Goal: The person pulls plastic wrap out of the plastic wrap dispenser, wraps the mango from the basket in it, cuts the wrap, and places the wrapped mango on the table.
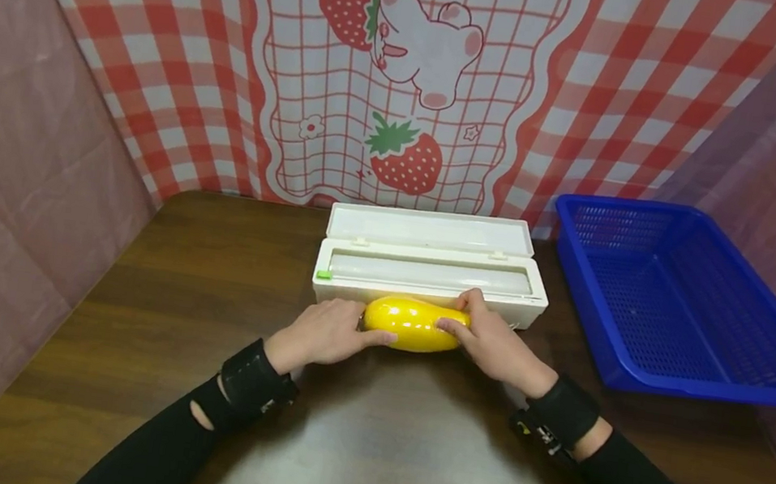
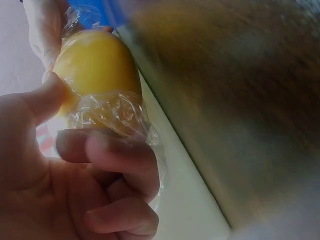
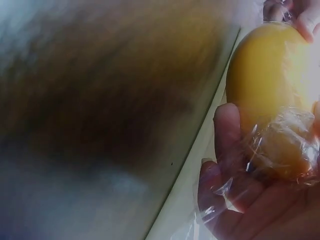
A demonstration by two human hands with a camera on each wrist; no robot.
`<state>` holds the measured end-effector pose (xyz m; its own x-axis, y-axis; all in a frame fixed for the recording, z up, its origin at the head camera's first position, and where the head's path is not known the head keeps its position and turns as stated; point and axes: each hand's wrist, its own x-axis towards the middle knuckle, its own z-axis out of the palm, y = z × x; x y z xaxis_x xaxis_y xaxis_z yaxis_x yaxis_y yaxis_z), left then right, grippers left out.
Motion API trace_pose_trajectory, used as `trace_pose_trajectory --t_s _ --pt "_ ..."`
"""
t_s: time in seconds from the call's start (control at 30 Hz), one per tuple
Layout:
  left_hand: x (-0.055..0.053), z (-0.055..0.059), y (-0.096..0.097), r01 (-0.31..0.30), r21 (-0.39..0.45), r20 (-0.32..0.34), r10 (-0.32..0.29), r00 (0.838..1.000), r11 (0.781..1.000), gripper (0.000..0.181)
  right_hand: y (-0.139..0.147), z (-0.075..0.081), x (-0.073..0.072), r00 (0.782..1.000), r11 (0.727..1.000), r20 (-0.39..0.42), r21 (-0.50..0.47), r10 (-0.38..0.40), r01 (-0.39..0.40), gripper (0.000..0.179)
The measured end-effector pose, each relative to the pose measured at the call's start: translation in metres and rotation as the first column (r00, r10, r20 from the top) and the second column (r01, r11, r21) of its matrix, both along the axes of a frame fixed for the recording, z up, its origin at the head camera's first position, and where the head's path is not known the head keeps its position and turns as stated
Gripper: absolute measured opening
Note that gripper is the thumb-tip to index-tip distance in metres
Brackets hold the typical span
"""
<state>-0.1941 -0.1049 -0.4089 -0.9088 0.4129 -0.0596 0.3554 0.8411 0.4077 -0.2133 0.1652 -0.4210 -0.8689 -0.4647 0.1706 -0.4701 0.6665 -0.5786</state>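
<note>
A smooth, oblong yellow fruit (image 1: 410, 324) lies sideways between both hands, wrapped in clear cling film (image 2: 112, 111). My left hand (image 1: 332, 331) grips its left end, thumb along the near side and fingers curled at the end in the left wrist view. At the other end, my right hand (image 1: 493, 342) holds the fruit between thumb and fingers. Loose, crinkled film bunches over the right palm in the right wrist view. Just behind the fruit stands a white cling film box (image 1: 323, 287), its lid (image 1: 434, 230) raised and a film roll (image 1: 428, 273) inside.
A blue plastic basket (image 1: 649, 329) with perforated sides stands at the right of the wooden table (image 1: 174, 304). A green slider (image 1: 323, 274) sits at the box's left front. Behind hangs a red-and-white checked cloth (image 1: 192, 53); pink cloth (image 1: 25, 145) covers the sides.
</note>
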Motion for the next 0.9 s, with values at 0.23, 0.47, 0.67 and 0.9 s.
trace_pose_trajectory --t_s 0.23,0.47,0.67,0.9 --pt "-0.001 0.003 -0.004 -0.014 0.013 0.104 0.013 0.994 1.000 0.065 -0.003 0.001 0.001 0.997 0.997 0.073 -0.074 -0.002 0.008 0.041" --pt "-0.002 0.002 -0.004 -0.028 0.005 0.137 0.027 0.990 1.000 0.067 -0.007 0.001 0.000 0.998 0.998 0.049 -0.049 -0.042 0.045 0.039" --pt "-0.003 0.001 -0.001 -0.038 0.002 0.163 0.037 0.986 0.999 0.071 -0.005 0.004 -0.003 0.992 0.996 0.098 -0.036 -0.074 0.078 0.041" --pt "-0.002 0.002 -0.003 -0.049 0.064 0.235 0.033 0.971 0.997 0.074 0.009 0.013 -0.002 0.986 0.994 0.161 -0.093 -0.049 0.065 0.037"
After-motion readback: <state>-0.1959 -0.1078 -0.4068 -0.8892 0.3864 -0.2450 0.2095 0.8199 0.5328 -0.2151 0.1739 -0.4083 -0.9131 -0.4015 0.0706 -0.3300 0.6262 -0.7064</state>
